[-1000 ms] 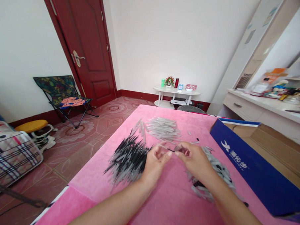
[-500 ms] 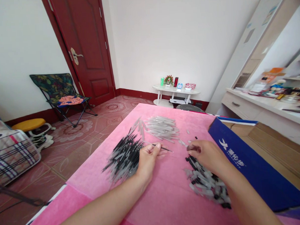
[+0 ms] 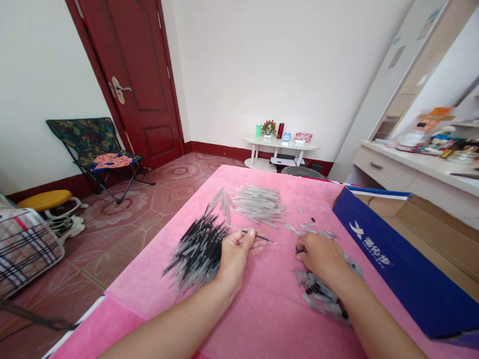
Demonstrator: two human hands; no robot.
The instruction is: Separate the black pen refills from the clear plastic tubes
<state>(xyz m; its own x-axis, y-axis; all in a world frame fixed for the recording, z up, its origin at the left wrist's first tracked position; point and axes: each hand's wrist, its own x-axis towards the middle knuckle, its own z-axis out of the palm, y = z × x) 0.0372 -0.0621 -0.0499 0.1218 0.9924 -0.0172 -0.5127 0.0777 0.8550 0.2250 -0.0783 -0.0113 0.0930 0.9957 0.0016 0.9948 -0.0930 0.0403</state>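
Observation:
Between the thumb and fingers of my left hand (image 3: 238, 249) is a thin black pen refill (image 3: 263, 236), its pale tip pointing right. Beside that hand spreads a pile of black and clear refills (image 3: 197, 250). My right hand (image 3: 320, 255) is closed, fingertips bent down at the edge of a heap of small black and translucent pen parts (image 3: 324, 295). Whatever those fingers hold is hidden. Behind both hands lies a stack of clear pen barrels (image 3: 260, 204), with a few translucent pieces (image 3: 305, 228) to its right.
A pink cloth (image 3: 265, 316) covers the table. An open blue cardboard box (image 3: 402, 267) stands at its right edge. Farther off are a folding chair (image 3: 99, 148), a yellow stool (image 3: 45, 199), a low white stand (image 3: 280, 143) and a cluttered dresser (image 3: 413, 166).
My right hand has moved slightly down and toward me, over the heap of small parts, uncovering translucent pieces behind it. My left hand stays nearly still with the refill.

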